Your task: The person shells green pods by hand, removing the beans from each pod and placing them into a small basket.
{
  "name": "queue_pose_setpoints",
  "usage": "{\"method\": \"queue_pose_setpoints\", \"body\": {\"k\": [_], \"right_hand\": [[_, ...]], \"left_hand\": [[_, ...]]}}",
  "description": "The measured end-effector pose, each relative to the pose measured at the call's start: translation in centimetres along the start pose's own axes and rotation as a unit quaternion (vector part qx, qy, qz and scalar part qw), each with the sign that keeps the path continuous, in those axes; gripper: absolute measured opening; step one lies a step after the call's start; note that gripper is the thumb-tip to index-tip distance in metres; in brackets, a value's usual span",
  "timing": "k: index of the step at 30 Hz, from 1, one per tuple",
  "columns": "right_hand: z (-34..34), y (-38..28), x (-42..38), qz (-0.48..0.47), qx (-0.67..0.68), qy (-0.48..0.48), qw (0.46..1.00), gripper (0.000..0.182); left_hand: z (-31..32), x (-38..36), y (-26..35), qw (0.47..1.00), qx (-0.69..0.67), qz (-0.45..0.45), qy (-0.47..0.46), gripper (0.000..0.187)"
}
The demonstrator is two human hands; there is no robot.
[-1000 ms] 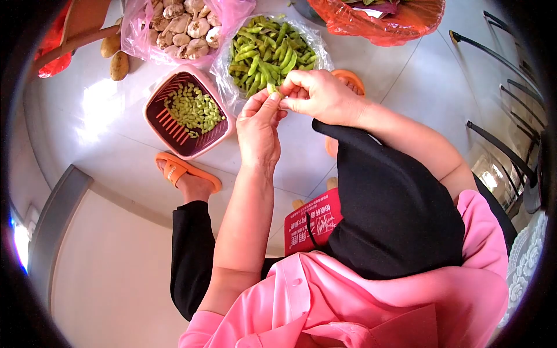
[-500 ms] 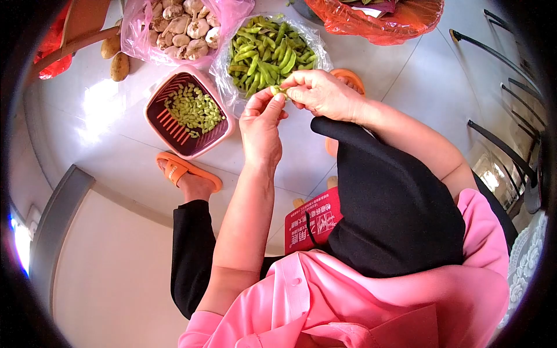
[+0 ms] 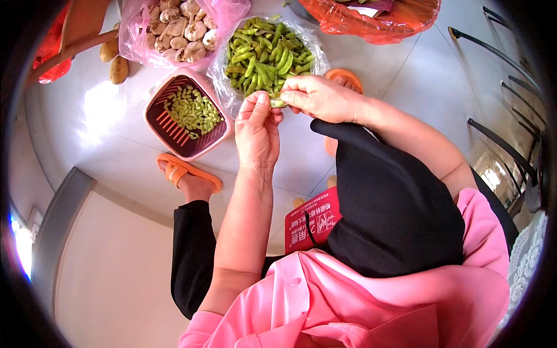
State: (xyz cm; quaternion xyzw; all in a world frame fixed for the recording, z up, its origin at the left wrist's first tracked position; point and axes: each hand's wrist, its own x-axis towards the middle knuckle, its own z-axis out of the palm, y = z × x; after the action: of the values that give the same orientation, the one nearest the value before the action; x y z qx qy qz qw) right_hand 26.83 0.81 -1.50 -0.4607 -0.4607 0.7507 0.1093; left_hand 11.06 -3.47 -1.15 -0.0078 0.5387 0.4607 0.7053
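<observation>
Between my two hands is a green soybean pod, pinched at both ends, with a pale inside partly showing. My left hand grips its left end with thumb and fingers. The right end is in the closed fingers of my right hand. Just beyond them stands a bowl lined with clear plastic, heaped with whole green pods. To the left of my left hand, a pink and dark-red slotted basket holds shelled green beans.
A pink bag of garlic bulbs lies at the back left, beside potatoes. An orange-red plastic bag is at the back. Orange slippers are on my feet. Black metal legs stand at the right.
Both hands have shifted slightly downward with the pod. More of the pod shows between my fingers now, and the view has moved a little.
</observation>
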Motion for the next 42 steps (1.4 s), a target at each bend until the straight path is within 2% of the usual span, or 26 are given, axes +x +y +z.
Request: {"method": "queue_pose_setpoints", "body": {"k": [2,5,6,8,9,12,19,25,30,38,40,42], "right_hand": [[0.2,0.2,0.1,-0.023,-0.045,0.006,0.999,0.024],[0.5,0.2,-0.1,-0.127,-0.166,0.071,0.975,0.025],[0.5,-0.1,-0.3,-0.127,-0.166,0.071,0.975,0.025],[0.5,-0.8,-0.7,-0.101,-0.297,0.072,0.947,0.022],[0.6,-0.5,-0.5,-0.134,-0.326,0.084,0.932,0.022],[0.6,0.2,-0.2,-0.175,-0.346,0.093,0.917,0.021],[0.7,0.2,-0.1,-0.146,-0.367,0.065,0.916,0.02],[0.6,1.1,0.3,-0.202,-0.381,0.074,0.899,0.02],[0.5,0.6,0.2,-0.213,-0.462,0.077,0.858,0.02],[0.3,0.4,0.0,-0.228,-0.442,0.074,0.864,0.013],[0.3,1.0,0.0,-0.23,-0.439,0.068,0.866,0.013],[0.4,1.4,0.0,-0.218,-0.453,0.071,0.862,0.021]], "left_hand": [[0.2,0.1,-0.1,1.0,-0.019,0.003,-0.016,0.011],[0.2,0.5,-0.2,0.996,-0.073,-0.04,-0.042,0.011],[0.1,0.7,-0.3,0.995,-0.069,-0.069,-0.034,0.012],[0.1,0.8,-0.4,0.993,-0.066,-0.098,-0.026,0.015],[0.4,0.7,-0.3,0.993,-0.042,-0.109,-0.014,0.017],[0.4,0.8,-0.2,0.992,-0.011,-0.124,-0.001,0.021],[-0.7,1.0,-0.4,0.985,-0.01,-0.168,-0.026,0.022],[-0.1,0.9,-0.1,0.983,-0.032,-0.178,-0.026,0.024],[-0.2,1.1,-0.3,0.982,-0.047,-0.172,-0.056,0.028],[-0.8,1.0,0.8,0.975,-0.049,-0.203,-0.083,0.032],[-1.1,1.1,0.9,0.971,-0.006,-0.225,-0.085,0.032],[-1.0,1.0,0.7,0.97,-0.008,-0.227,-0.086,0.032]]}}
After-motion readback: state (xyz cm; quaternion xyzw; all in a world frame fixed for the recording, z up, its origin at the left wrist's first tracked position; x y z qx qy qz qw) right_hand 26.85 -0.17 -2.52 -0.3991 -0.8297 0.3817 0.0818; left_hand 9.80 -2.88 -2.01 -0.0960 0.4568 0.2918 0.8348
